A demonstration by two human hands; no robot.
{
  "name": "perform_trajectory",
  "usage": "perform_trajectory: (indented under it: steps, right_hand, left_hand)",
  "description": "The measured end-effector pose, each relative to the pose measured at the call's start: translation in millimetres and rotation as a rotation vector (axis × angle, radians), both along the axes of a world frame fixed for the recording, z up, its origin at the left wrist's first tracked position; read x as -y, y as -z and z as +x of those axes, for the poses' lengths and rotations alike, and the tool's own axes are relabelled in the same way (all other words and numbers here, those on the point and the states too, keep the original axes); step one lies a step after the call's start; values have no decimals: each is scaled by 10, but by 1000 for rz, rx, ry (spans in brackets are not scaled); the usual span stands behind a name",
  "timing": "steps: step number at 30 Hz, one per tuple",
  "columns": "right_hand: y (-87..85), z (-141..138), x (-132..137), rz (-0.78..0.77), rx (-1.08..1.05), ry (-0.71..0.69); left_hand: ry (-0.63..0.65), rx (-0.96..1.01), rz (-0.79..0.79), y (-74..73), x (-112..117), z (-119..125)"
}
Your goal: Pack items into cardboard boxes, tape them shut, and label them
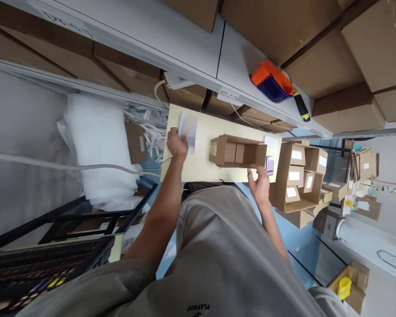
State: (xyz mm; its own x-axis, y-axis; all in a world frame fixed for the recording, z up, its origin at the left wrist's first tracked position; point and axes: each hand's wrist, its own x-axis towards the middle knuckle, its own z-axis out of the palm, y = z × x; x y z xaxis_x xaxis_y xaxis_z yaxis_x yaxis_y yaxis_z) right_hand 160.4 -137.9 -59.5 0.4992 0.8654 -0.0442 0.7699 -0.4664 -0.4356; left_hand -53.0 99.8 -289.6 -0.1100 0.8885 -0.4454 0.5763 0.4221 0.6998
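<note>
open cardboard box [238, 152]: sits mid-bench, long side across, flaps up, with a couple of smaller brown cartons tucked inside
right hand [260, 182]: at the box's near right corner, fingers loosely spread and not wrapped round anything; looks like the fingertips touch the rim, but it's hard to be sure
left hand [177, 143]: over at the bench's left end, well apart from the box, fingers curled onto a pale packet [188, 130]
pale packet: whitish and a bit see-through, lying flat-ish on the bench top with the hand pinching its near edge; pretty blurry
bench [198, 169]: small pale yellow top, pushed right up against the shelving
phone [269, 165]: just right of the box, next to the right hand, screen lit pinkish
tape dispenser [272, 82]: orange and blue, parked on the grey shelf above the bench
carton of labelled boxes [295, 178]: just past the bench's right end, white labels showing
white foam roll [97, 145]: off to the left on the floor side
</note>
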Motion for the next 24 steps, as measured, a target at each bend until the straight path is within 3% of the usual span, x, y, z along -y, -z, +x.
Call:
perform_trajectory:
  steps: [4, 7, 12, 15, 17, 19, 24]
  right_hand:
    - [62, 140, -132, 23, -58, -67]
    - [54, 255, -239, 46, -124, -119]
    - [-245, 420, -393, 252, -43, -225]
    - [-456, 544, -456, 317, 54, -350]
    - [-469, 669, -492, 285, 60, -445]
    - [-345, 825, -522, 230, 34, -502]
    - [250, 1162, -587, 5, -38, -498]
  left_hand:
    - [-17, 100, 75, -261, 225, -22]
    - [-22, 217, 232, -658, 390, -35]
    - [257, 223, 355, -1582, 659, 161]
    - [529, 184, 375, -1971, 772, 497]
    - [704, 202, 406, -2074, 810, 765]
    - [798, 209, 408, -2065, 825, 1010]
    - [893, 109, 351, -1783, 803, 1318]
